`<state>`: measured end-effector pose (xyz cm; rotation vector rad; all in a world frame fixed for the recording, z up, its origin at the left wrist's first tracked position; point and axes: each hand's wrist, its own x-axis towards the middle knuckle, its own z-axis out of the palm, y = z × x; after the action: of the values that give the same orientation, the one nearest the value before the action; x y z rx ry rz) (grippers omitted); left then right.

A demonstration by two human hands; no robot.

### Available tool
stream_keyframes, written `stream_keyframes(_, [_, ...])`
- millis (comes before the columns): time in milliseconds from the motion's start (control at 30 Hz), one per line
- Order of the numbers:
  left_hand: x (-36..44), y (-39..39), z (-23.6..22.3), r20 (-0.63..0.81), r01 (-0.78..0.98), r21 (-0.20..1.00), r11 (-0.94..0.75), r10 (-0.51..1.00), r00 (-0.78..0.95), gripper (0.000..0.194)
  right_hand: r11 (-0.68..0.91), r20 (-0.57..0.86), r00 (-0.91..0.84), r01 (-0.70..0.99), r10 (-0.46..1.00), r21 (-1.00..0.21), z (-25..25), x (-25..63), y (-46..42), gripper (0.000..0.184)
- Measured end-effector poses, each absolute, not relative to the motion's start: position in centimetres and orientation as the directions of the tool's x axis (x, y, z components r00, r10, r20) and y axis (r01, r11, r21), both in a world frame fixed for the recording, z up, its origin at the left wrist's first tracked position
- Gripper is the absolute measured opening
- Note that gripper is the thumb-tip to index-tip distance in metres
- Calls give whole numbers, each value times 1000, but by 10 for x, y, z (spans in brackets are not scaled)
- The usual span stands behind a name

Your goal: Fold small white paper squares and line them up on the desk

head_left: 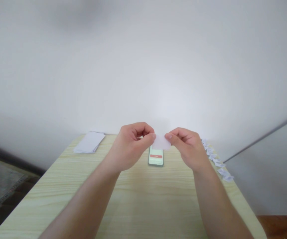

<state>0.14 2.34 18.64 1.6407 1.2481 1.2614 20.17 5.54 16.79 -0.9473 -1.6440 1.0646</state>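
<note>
A small piece of white paper (160, 142) is held up between my two hands, above the table. My left hand (133, 144) pinches its left edge between thumb and fingers. On the opposite side, my right hand (187, 146) grips the paper's right edge in the same way. Behind and below the paper, a phone (155, 160) lies on the table with its screen lit and a red bar showing. The paper hides the phone's upper part.
A stack of white paper sheets (89, 142) lies at the table's far left. Several folded white paper pieces (217, 162) line the right edge. The wooden table (148, 202) meets a white wall (143, 66) at its far side.
</note>
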Motion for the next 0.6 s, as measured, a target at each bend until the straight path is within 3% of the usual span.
stream_keyframes(300, [0,23,186,246,225,937,-269,961,127,18,359,328,-259,81,909,-930,168,200,55,29])
stream_keyframes(400, [2,23,188,282,216,934,-285,958,47,18,385,378,-249,-21,892,-923,166,199,56,20])
stream_keyframes(500, [4,23,189,305,185,938,-292,951,-48,18,425,445,-278,-132,852,-896,164,198,54,35])
stream_keyframes(600, [6,23,188,305,142,946,-293,950,-72,18,480,493,-299,-122,817,-869,163,196,50,36])
